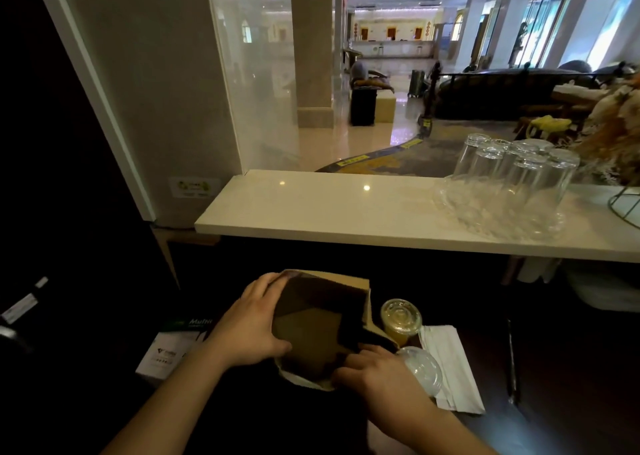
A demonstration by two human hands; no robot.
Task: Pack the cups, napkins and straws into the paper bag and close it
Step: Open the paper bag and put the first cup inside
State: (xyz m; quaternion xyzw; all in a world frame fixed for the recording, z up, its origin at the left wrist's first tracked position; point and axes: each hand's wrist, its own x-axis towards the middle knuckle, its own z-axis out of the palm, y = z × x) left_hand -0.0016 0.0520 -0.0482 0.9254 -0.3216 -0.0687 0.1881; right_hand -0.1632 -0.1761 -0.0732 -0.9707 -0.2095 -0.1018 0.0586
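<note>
A brown paper bag stands open on the dark lower counter, its mouth spread wide and its inside dark. My left hand grips the bag's left rim. My right hand holds the near right corner of the rim. Right of the bag stands a clear lidded cup with yellow drink. A second clear domed-lid cup sits just beyond my right hand. White napkins lie flat to the right of the cups. A thin dark straw-like stick lies further right.
A white marble ledge runs above the dark counter. Several upturned glasses on a glass tray stand at its right, beside a wire stand. A white box lies left of my left arm. A wall and glass panel rise at left.
</note>
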